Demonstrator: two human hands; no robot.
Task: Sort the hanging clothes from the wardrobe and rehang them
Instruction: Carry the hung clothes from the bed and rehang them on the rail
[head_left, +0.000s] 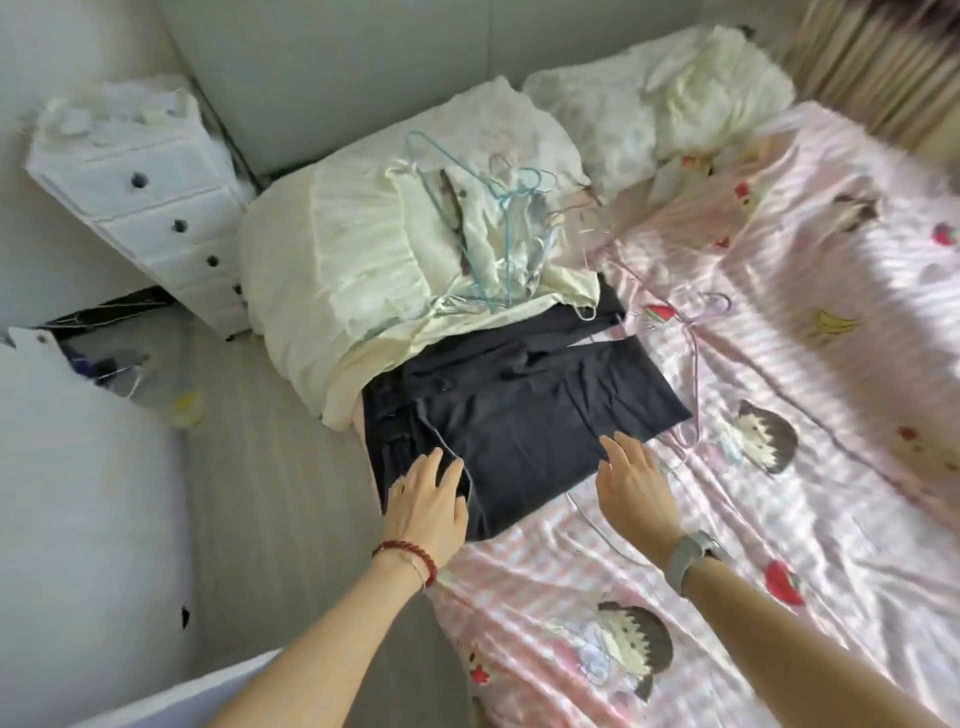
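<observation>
A dark navy garment (524, 415) lies spread flat at the near left corner of the bed. My left hand (428, 506) rests on its left edge, fingers apart, palm down. Over the garment's right corner hovers my right hand (636, 486), fingers spread and holding nothing. Behind the dark garment sits a heap of cream and white clothes (363, 270). On top of that heap lie several thin wire hangers (498, 218), light blue and pale. A lilac hanger (696, 332) lies on the sheet to the right of the dark garment.
The bed carries a pink striped cartoon sheet (779, 467). White pillows (660, 109) are bunched at its head. A white drawer unit (150, 208) stands on the floor to the left, with clutter beside it. Beige curtains (872, 57) hang at the top right.
</observation>
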